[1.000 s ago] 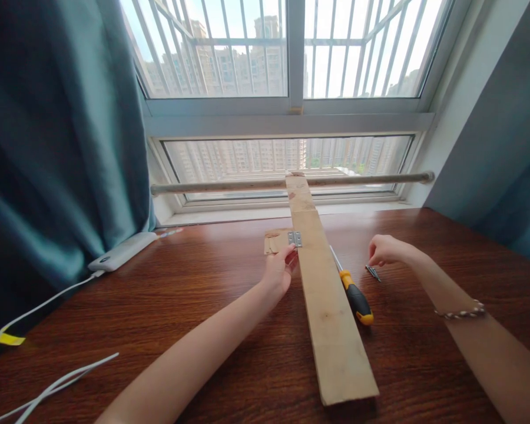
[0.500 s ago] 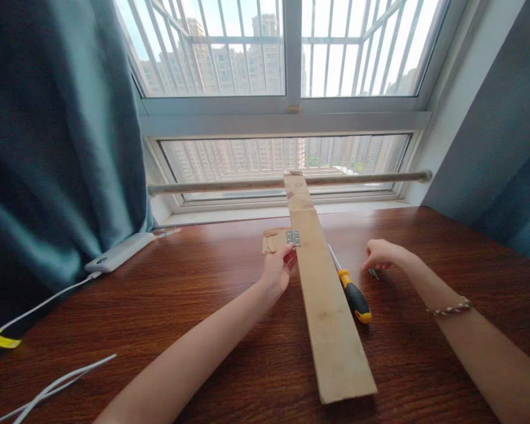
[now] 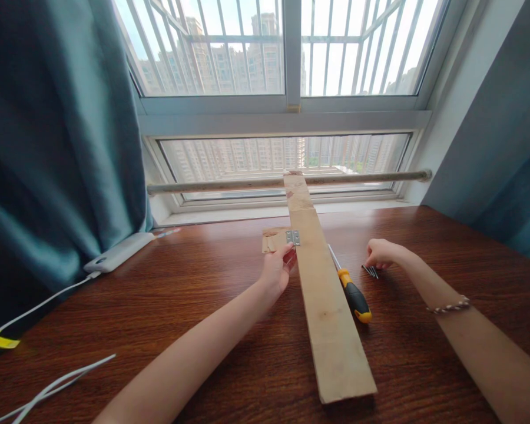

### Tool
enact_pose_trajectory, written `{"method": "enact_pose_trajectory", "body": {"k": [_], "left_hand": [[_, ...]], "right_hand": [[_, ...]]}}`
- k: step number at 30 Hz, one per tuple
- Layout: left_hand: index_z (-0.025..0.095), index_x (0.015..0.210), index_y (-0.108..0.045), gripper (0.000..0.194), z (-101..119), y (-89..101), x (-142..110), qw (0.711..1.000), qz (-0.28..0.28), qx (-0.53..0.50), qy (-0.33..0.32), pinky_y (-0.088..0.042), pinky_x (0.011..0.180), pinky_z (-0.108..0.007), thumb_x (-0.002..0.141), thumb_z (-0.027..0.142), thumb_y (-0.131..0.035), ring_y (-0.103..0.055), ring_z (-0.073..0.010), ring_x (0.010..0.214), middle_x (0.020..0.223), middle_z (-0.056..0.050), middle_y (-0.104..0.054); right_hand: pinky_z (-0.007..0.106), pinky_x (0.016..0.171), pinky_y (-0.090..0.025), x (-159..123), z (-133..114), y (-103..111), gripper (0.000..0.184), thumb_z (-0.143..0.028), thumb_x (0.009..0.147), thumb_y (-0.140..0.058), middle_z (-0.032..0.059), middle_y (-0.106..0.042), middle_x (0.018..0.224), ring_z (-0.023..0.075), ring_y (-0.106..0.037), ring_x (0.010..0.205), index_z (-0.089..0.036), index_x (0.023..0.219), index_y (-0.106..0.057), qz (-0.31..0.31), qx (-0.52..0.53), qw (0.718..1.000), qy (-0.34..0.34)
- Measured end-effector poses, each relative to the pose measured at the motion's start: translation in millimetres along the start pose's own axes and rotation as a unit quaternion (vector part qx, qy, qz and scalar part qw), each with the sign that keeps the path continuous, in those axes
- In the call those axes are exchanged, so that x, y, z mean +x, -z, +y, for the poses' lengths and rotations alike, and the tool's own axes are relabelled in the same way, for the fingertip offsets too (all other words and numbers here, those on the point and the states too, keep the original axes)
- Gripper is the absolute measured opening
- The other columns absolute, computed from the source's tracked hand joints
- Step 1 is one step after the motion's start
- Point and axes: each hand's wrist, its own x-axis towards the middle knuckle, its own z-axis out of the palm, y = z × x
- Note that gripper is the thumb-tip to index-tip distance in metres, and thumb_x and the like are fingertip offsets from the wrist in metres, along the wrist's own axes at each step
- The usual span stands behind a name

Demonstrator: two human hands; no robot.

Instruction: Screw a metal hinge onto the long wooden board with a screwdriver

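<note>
A small metal hinge spans the joint between the long wooden board and a short wooden piece at its left side. My left hand pinches the hinge at its lower edge, with the thumb on top and the other fingers partly hidden below. Over on the right, several screws lie on the table beside my right hand. Its fingers are curled and pressed together; whatever is between them is hidden. A yellow and black screwdriver rests along the board's right edge, shaft pointing to the window.
The brown table reaches to the window. The board's far end overlaps a horizontal rail. At the left lie a white power strip and white cables, beside a blue curtain.
My right hand has shifted slightly away from the screws, so more of them shows. My left hand, the hinge and the board stay in place.
</note>
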Motion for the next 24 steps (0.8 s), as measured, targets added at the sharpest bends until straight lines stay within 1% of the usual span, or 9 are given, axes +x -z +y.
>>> {"method": "enact_pose_trajectory", "body": {"k": [4, 8, 14, 21, 24], "left_hand": [[0.013, 0.079, -0.062, 0.018, -0.4, 0.2, 0.2, 1.0, 0.0, -0.001, -0.005, -0.05, 0.058, -0.022, 0.066, 0.001, -0.063, -0.063, -0.0122, 0.062, 0.071, -0.004, -0.068], [0.014, 0.079, -0.062, 0.019, -1.0, 1.2, 1.2, 1.0, -0.004, -0.003, -0.005, -0.05, 0.06, -0.023, 0.065, 0.001, -0.064, -0.063, -0.0126, 0.062, 0.071, -0.004, -0.068], [0.014, 0.08, -0.062, 0.018, -0.4, 0.9, 0.4, 1.0, -0.007, -0.001, -0.004, -0.05, 0.06, -0.023, 0.067, 0.001, -0.063, -0.063, -0.0124, 0.062, 0.071, -0.004, -0.068], [0.014, 0.082, -0.062, 0.02, -0.7, 0.4, 0.1, 1.0, -0.007, -0.004, -0.005, -0.05, 0.059, -0.022, 0.066, 0.0, -0.062, -0.062, -0.0118, 0.062, 0.072, -0.004, -0.068], [0.014, 0.082, -0.062, 0.021, -1.7, 1.3, 1.7, 1.0, -0.007, -0.003, -0.006, -0.05, 0.059, -0.023, 0.065, 0.001, -0.064, -0.063, -0.0123, 0.062, 0.073, -0.004, -0.068]], "right_hand": [[0.024, 0.05, -0.05, 1.8, 2.5, 0.3, 0.014, -0.017, 0.066, -0.068, 0.0088, -0.063, 0.063, 0.0188, -0.063, 0.062, -0.01, 0.062, -0.056, -0.003, 0.008, 1.0, 0.001], [0.021, 0.05, -0.049, 5.9, 10.3, 3.0, 0.016, -0.02, 0.066, -0.07, 0.0079, -0.064, 0.065, 0.0164, -0.063, 0.063, -0.01, 0.063, -0.058, -0.015, 0.028, 0.999, 0.001], [0.021, 0.049, -0.048, 11.6, 18.0, 2.6, 0.009, -0.011, 0.062, -0.068, 0.0065, -0.062, 0.06, 0.0168, -0.062, 0.06, -0.01, 0.066, -0.061, -0.023, 0.036, 0.999, -0.003], [0.021, 0.049, -0.049, 16.6, 19.1, -2.9, 0.009, -0.006, 0.058, -0.068, 0.0037, -0.059, 0.053, 0.0143, -0.06, 0.052, -0.009, 0.061, -0.061, -0.031, 0.05, 0.998, -0.014], [0.023, 0.048, -0.05, 14.9, 19.1, -2.1, 0.008, -0.004, 0.058, -0.067, 0.0047, -0.059, 0.05, 0.0161, -0.061, 0.051, -0.009, 0.059, -0.059, -0.022, 0.062, 0.997, -0.025]]}}
